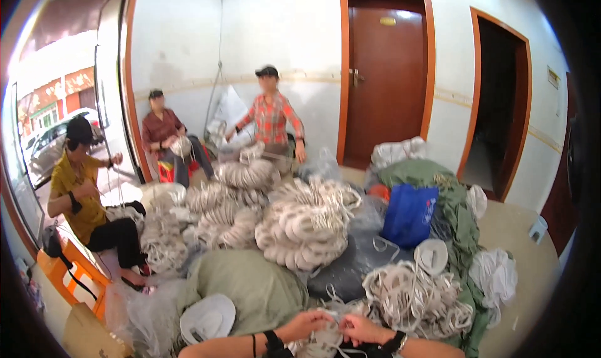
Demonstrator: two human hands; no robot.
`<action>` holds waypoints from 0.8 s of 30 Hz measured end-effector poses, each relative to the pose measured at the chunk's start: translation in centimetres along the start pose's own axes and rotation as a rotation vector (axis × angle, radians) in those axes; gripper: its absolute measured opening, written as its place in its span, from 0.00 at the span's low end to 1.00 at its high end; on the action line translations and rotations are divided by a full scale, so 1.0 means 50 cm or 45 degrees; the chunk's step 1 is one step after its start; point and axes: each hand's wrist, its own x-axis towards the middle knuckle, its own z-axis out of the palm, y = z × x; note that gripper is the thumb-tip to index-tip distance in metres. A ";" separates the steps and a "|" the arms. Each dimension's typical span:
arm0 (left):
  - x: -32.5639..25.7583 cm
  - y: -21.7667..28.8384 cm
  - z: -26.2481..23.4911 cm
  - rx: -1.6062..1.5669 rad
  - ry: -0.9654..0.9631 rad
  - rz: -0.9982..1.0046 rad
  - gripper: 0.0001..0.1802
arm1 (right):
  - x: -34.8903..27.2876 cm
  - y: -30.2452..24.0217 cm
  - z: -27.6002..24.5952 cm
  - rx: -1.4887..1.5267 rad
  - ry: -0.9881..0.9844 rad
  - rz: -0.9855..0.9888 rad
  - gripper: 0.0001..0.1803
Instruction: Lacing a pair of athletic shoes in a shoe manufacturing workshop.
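Observation:
At the lower edge, my left hand and my right hand are close together. The fingers of both are pinched on an off-white fabric piece with thin straps; the exact spot they grip is too small to make out. Just right of my hands lies a loose heap of off-white strapped pieces. A white, hat-shaped piece with a wide brim rests on that heap, and a similar white brimmed piece lies left of my hands.
Ahead is a big bundle of stacked off-white pieces, beside a green cloth sack. A blue bag stands on the right before green sheeting. Three people sit beyond; one in yellow is near an orange chair.

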 end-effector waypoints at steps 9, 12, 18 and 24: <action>0.013 -0.019 -0.014 -0.265 0.000 -0.106 0.14 | 0.005 -0.006 -0.005 0.089 -0.001 0.070 0.16; 0.008 0.045 -0.018 -0.341 -0.017 -0.271 0.11 | 0.012 -0.027 -0.017 0.122 -0.033 0.131 0.23; -0.004 0.018 -0.023 -0.014 -0.063 -0.086 0.09 | 0.021 -0.034 -0.012 0.070 -0.068 0.211 0.18; -0.012 0.033 -0.005 0.260 -0.054 0.056 0.11 | 0.013 -0.047 -0.008 -0.084 -0.084 0.286 0.14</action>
